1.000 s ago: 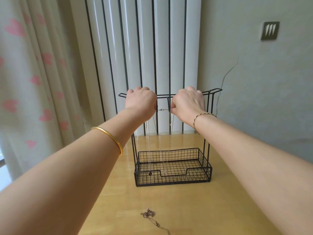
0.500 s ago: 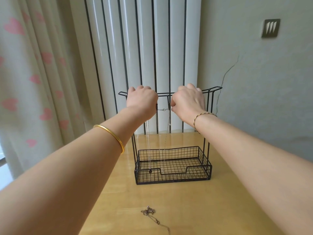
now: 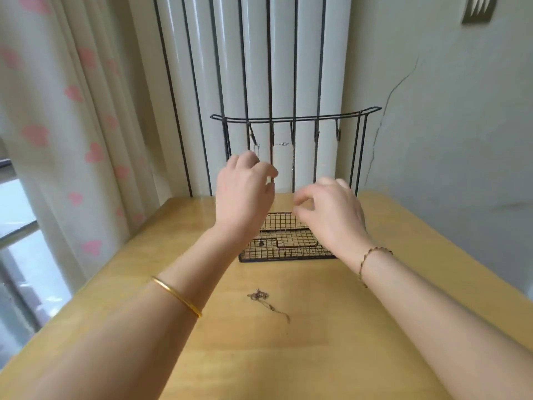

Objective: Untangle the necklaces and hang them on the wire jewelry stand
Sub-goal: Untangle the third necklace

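Note:
The black wire jewelry stand [image 3: 297, 119] rises at the back of the wooden table [image 3: 288, 356], with its mesh basket [image 3: 288, 255] at the bottom. A thin silver necklace [image 3: 284, 144] hangs across two hooks, and its dark pendant [image 3: 261, 243] dangles down in the basket. A small tangled rose-gold necklace [image 3: 261, 296] lies on the table in front of the stand. My left hand [image 3: 245, 192] and my right hand [image 3: 328, 212] hover below the hooks with loosely curled fingers. I see nothing held in either hand. Both partly hide the basket.
A white radiator [image 3: 259, 53] stands right behind the stand. A heart-print curtain [image 3: 72, 125] and a window are on the left. A cracked wall [image 3: 432, 125] runs close along the table's right edge.
Both hands have come down and back from the top bar, leaving the silver necklace hanging on the hooks. The view has tilted downward.

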Demonstrator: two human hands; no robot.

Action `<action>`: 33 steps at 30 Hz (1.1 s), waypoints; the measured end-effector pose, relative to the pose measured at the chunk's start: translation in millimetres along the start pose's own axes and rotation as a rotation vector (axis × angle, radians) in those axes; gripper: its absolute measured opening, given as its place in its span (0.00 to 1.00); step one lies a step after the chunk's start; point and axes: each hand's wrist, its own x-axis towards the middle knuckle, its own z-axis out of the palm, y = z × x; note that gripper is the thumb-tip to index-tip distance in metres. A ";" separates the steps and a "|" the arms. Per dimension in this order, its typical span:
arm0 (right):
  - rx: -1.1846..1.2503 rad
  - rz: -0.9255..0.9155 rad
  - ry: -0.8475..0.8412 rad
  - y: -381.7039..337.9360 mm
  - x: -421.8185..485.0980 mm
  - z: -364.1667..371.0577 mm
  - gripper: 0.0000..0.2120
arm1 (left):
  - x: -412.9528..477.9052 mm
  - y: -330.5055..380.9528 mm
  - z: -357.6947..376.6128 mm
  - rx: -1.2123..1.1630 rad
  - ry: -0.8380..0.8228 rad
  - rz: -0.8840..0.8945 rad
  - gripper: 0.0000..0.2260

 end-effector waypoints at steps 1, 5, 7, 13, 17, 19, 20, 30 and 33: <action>0.043 0.048 -0.083 4.6 -18.1 11.6 0.05 | -21.5 -2.8 7.4 -0.036 -0.133 -0.039 0.10; 0.192 0.210 -0.332 19.1 -81.9 54.5 0.03 | -93.6 -22.7 39.3 -0.013 -0.788 -0.330 0.14; 0.221 0.229 -0.378 21.9 -102.2 68.8 0.04 | -115.3 -28.6 45.7 0.054 -0.870 -0.381 0.10; 0.278 0.253 -0.330 30.5 -112.1 78.2 0.06 | -117.5 -26.4 46.4 0.022 -0.801 -0.421 0.08; 0.311 0.257 -0.309 35.4 -115.0 83.0 0.07 | -120.3 -25.0 46.7 0.011 -0.841 -0.411 0.07; 0.374 0.278 -0.274 36.1 -114.9 83.3 0.08 | -122.6 -22.3 43.1 -0.112 -0.793 -0.447 0.05; 0.433 0.296 -0.255 35.2 -114.5 81.8 0.08 | -123.1 -19.4 38.6 -0.263 -0.744 -0.522 0.05; 1.354 0.695 -0.510 13.1 -123.8 24.6 0.14 | -138.1 27.8 -18.4 -1.452 -0.541 -1.075 0.04; 1.424 0.739 -0.605 18.9 -136.7 11.9 0.13 | -150.4 37.2 -25.4 -1.545 -0.572 -1.124 0.09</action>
